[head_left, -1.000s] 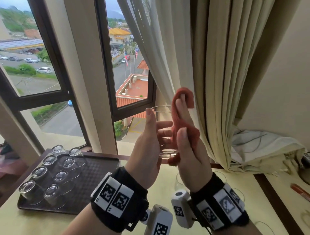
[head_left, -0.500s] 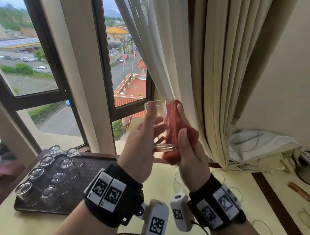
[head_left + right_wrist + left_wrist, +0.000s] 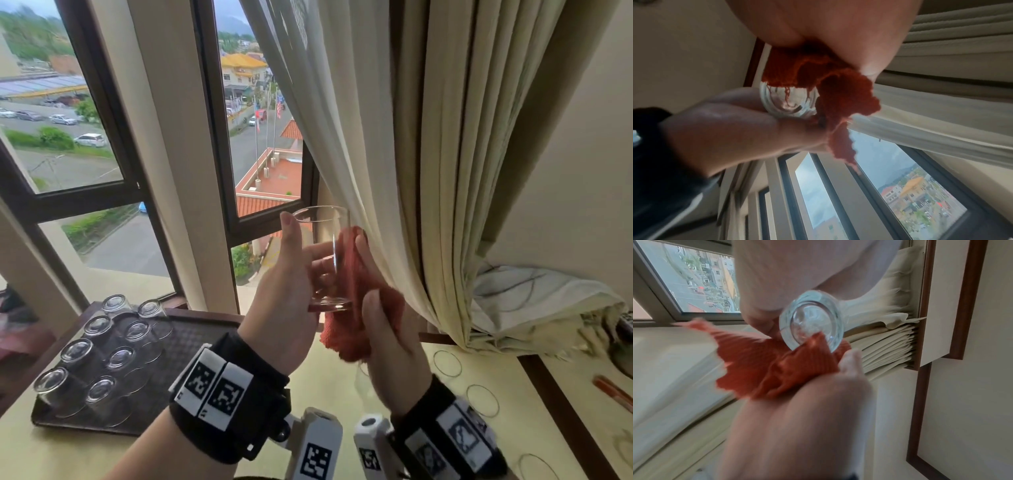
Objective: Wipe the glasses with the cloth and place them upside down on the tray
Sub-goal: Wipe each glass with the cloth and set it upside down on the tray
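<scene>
Head view showed the left hand (image 3: 287, 291) wrapped around a glass (image 3: 323, 257), thumb up near the rim and fingers curled behind the wall, so the glass stood upright and raised in front of the window (image 3: 260, 137), probably because daylight through it would show smears. The right hand (image 3: 383, 339) held an orange cloth (image 3: 352, 318) bunched against the side of the glass away from the tray (image 3: 191, 329), fingers behind the fabric and thumb pinning it near the base; that grip let the cloth rub the outer wall while the other hand steadied. Both wrist views looked up at the thick base (image 3: 812, 319), with the cloth (image 3: 818, 76) pressed to one side of it.

On the tray, 8 glasses (image 3: 102, 356) stood upside down in 2 rows along its end farthest from the held glass, leaving bare tray nearer the hands for the next one, I judged. More glass rims (image 3: 447, 363) showed on the surface (image 3: 342, 383) on the far side of the hands from the tray, likely not yet wiped. The held glass was well above the tray and not yet inverted, so wiping seemed to be the step in hand.
</scene>
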Demonstrator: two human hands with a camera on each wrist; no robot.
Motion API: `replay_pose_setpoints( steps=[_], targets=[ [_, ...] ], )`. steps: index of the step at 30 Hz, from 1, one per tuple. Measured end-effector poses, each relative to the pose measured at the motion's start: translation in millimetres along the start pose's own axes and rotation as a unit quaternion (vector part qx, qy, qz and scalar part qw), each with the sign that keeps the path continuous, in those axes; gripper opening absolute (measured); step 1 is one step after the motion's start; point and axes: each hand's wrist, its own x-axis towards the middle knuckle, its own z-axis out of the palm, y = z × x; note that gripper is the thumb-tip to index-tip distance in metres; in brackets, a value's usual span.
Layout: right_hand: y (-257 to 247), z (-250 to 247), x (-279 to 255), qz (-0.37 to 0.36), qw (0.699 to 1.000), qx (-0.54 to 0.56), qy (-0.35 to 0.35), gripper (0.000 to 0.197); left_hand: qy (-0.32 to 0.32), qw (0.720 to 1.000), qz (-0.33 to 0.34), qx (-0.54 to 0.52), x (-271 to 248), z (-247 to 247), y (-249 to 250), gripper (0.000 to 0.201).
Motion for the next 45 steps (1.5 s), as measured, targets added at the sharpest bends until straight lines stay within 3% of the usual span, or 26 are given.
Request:
replay_pose_setpoints(
  steps=[3,8,12,14,17,20,24,27,29,34,38,42,45],
  targets=[
    [-17.4,-1.0,22.5,0.021,0.999,0.024,0.027,0.04,-0.018,1.0,-0.01,-0.016,-2.1,10.2,-5.4,0.089],
    [-20.8,5.7,17.5,-0.113,0.99,-0.069,-0.05,0.051,-0.011,0.999,0.003,-0.048,2.8,5.0,-1.0,0.097],
    [2.4,6.3,-13.9,-0.139,0.976,-0.143,-0.093,0.059,0.002,1.0,0.002,0.0,6.9,-3.5,3.8,0.112],
    [11.6,3.7,-25.4,-0.092,0.986,-0.112,-0.082,0.057,0.013,0.998,0.016,0.051,8.5,-2.5,4.0,0.116],
    [19.4,1.4,-33.2,-0.006,0.998,-0.02,-0.053,0.053,0.039,0.994,0.043,0.097,10.4,0.3,4.8,0.107],
    [22.6,1.0,-31.6,0.09,0.993,0.075,-0.004,0.052,0.032,0.991,0.066,0.112,15.7,-0.9,0.9,0.106],
    [19.9,-4.3,-14.3,0.225,0.922,0.302,0.087,0.062,0.003,0.982,0.119,0.144,14.2,0.7,-7.8,0.091],
    [17.1,-15.0,-3.3,0.24,0.86,0.427,0.142,0.067,-0.013,0.967,0.162,0.197,7.7,2.9,-16.5,0.078],
    [18.3,-22.9,0.6,0.237,0.844,0.447,0.18,0.064,-0.011,0.943,0.194,0.272,2.8,1.6,-20.2,0.074],
    [13.2,-35.0,10.4,0.218,0.895,0.346,0.179,0.053,-0.015,0.913,0.231,0.336,-7.7,-8.3,-22.5,0.078],
    [2.5,-39.6,21.7,0.201,0.94,0.234,0.144,0.059,-0.008,0.881,0.323,0.346,-8.7,-18.7,-25.8,0.066],
    [-0.8,-41.1,32.3,0.269,0.941,0.175,0.103,0.067,-0.006,0.849,0.385,0.363,-8.5,-28.7,-27.5,0.069],
    [5.6,-35.6,28.5,0.271,0.947,0.126,0.118,0.061,0.024,0.864,0.374,0.335,-7.8,-31.7,-31.7,0.068]
  ],
)
